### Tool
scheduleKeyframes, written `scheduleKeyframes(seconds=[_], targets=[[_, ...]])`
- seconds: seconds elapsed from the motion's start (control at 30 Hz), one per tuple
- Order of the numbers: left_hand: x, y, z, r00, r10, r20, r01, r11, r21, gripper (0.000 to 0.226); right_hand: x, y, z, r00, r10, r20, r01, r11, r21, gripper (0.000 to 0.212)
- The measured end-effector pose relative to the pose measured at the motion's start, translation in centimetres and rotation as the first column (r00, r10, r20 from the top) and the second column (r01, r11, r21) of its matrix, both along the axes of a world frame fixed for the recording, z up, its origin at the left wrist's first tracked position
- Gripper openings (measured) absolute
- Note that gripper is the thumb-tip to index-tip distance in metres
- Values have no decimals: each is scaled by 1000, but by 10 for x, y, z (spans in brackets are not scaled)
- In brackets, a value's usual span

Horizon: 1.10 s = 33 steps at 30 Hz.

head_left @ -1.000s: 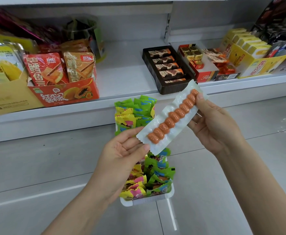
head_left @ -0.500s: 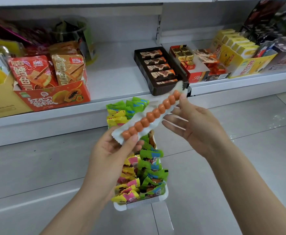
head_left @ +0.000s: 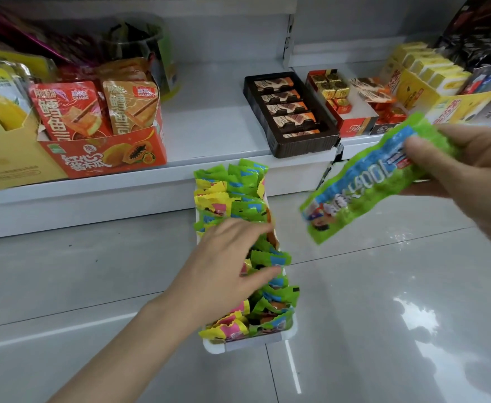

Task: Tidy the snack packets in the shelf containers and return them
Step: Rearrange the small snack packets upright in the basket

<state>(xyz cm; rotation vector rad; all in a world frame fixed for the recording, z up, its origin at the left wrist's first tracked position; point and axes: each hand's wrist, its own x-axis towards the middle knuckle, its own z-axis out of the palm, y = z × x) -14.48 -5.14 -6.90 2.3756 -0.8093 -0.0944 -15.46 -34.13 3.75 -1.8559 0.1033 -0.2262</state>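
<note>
A long white container sits on the floor in front of the shelf, packed with several green and yellow snack packets. My left hand lies on the packets in the middle of the container, fingers spread and fairly straight. My right hand pinches one end of a long green packet, thumb on its printed face. That packet hangs in the air to the right of the container, tilted down to the left.
The white shelf behind holds a red papaya snack box, a dark brown chocolate tray, a red candy box and a yellow box. Grey floor tiles lie around the container.
My left hand let go of the packet and dropped onto the packets in the container. My right hand carried the packet to the right and turned it; its green printed side now shows.
</note>
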Motion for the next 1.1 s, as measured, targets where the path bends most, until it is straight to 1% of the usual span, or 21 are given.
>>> scheduleKeyframes(seconds=[0.07, 0.1, 0.17, 0.2, 0.23, 0.33, 0.43, 0.53, 0.6, 0.7, 0.8, 0.87, 0.9, 0.93, 1.0, 1.03, 1.07, 1.1], targets=[[-2, -2, -3, 998, -45, 38, 39, 989, 141, 63, -2, -4, 5, 1000, -23, -6, 21, 976, -217, 50], [-3, -3, -3, 997, -52, 56, 41, 983, 178, 64, -3, -4, 4, 999, -34, -14, 28, 944, -330, 53], [-4, -4, -2, 996, -57, 71, 42, 978, 205, 64, -5, 1, 4, 999, -28, -15, 17, 863, -506, 50], [-5, -3, -1, 996, -64, 69, 49, 978, 201, 63, -6, 7, 4, 1000, -2, -5, -1, 839, -544, 46], [-6, -2, -1, 995, -77, 66, 63, 979, 192, 61, -8, 13, 6, 999, 37, 8, -26, 836, -548, 44], [-15, 6, -5, 987, -109, 121, 90, 984, 156, 50, -10, 34, 11, 986, 162, 29, -135, 896, -424, 28], [-28, 14, -11, 982, -110, 156, 94, 990, 106, 42, -9, 54, 11, 973, 228, 21, -202, 897, -392, 19], [-35, 19, -12, 986, -112, 124, 103, 992, 79, 40, -7, 69, -2, 963, 269, -26, -256, 876, -408, 11], [-35, 20, -10, 988, -118, 96, 110, 990, 84, 40, -5, 79, -17, 960, 269, -80, -277, 858, -433, 14], [-33, 20, -5, 990, -126, 59, 120, 988, 97, 43, -3, 95, -46, 947, 266, -182, -322, 818, -477, 27], [-33, 19, -4, 992, -121, 45, 117, 990, 85, 43, -6, 110, -76, 934, 300, -193, -357, 777, -519, 26], [-32, 19, -4, 993, -114, 42, 111, 991, 72, 42, -9, 115, -89, 942, 296, -158, -329, 724, -607, 26], [-32, 20, -5, 993, -111, 40, 108, 992, 61, 40, -9, 115, -92, 955, 271, -120, -281, 699, -657, 27], [-31, 21, -6, 994, -107, 35, 105, 993, 47, 38, -8, 113, -93, 968, 233, -88, -229, 695, -682, 28], [-28, 24, -8, 995, -97, 19, 96, 995, 11, 35, -7, 108, -90, 985, 154, -72, -162, 721, -674, 27], [-26, 26, -8, 996, -93, 13, 93, 996, -7, 34, -6, 108, -88, 987, 143, -67, -150, 723, -674, 25], [-25, 27, -9, 996, -92, 11, 92, 996, -19, 34, -6, 109, -88, 987, 153, -55, -149, 711, -688, 22], [-23, 27, -10, 996, -93, 12, 94, 995, -25, 34, -7, 112, -88, 982, 179, -54, -163, 677, -717, 20]])
